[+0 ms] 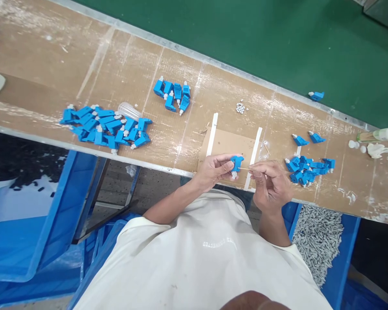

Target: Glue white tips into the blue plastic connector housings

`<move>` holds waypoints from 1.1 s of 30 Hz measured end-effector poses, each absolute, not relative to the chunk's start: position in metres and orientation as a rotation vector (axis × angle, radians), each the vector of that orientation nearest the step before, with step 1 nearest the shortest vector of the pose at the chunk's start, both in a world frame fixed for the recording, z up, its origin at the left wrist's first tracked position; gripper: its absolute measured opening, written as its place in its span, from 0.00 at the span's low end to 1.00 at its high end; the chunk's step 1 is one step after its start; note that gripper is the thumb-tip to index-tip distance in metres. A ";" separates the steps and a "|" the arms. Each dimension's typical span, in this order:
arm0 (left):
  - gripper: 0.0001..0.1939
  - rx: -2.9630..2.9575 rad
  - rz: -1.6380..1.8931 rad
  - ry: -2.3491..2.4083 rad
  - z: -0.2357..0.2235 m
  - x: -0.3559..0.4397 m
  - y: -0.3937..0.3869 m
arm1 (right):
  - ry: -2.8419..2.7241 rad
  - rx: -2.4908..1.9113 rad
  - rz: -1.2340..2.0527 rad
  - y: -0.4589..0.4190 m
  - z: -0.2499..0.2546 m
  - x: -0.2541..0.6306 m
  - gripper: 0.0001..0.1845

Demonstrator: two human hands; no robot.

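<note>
Between the thumb and fingers of my left hand (216,171) is a blue plastic part (237,162) with a white tip pointing down toward me. My right hand (271,183) pinches a thin wooden toothpick (245,168), and its point reaches the side of the blue part. Whether the point goes into the part is too small to tell. Both hands are above a cardboard sheet (231,146) held by strips of white tape. Further up the table lies a little heap of small white pieces (242,107). Loose toothpicks (267,148) rest right of the sheet.
More blue parts lie in a large group (106,125) at left, a smaller group (173,95) behind, and another (307,169) at right. A clear plastic cup (129,110) and a toothpick container (377,135) lie on the table. Below right, a blue bin holds many grey pieces (318,241).
</note>
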State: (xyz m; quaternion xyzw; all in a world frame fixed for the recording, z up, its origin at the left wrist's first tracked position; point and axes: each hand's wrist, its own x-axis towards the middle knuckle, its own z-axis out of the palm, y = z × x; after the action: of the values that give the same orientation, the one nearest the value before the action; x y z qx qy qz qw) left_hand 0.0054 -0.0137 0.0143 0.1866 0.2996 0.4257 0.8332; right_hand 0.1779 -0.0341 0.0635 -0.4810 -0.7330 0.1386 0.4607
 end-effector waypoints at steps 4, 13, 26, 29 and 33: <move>0.30 0.413 0.900 0.632 0.015 0.004 -0.013 | -1.884 -1.131 0.262 -0.033 0.066 0.177 0.10; 0.29 0.435 0.910 0.619 0.015 0.002 -0.012 | -2.001 -1.087 0.188 -0.034 0.069 0.175 0.14; 0.26 0.361 0.864 0.551 0.010 -0.007 -0.010 | -1.580 -1.198 0.429 -0.035 0.064 0.177 0.06; 0.27 0.353 0.851 0.565 0.006 -0.010 -0.009 | -1.498 -1.254 0.506 -0.031 0.055 0.186 0.04; 0.29 0.350 0.850 0.584 0.001 -0.012 -0.008 | -1.681 -1.375 0.536 -0.023 0.036 0.194 0.07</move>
State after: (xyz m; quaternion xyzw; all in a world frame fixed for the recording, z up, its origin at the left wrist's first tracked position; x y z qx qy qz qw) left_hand -0.0125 -0.0078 0.0013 0.1664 0.2776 0.4042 0.8555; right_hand 0.1935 -0.0228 0.0360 -0.5529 -0.6758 0.2157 0.4372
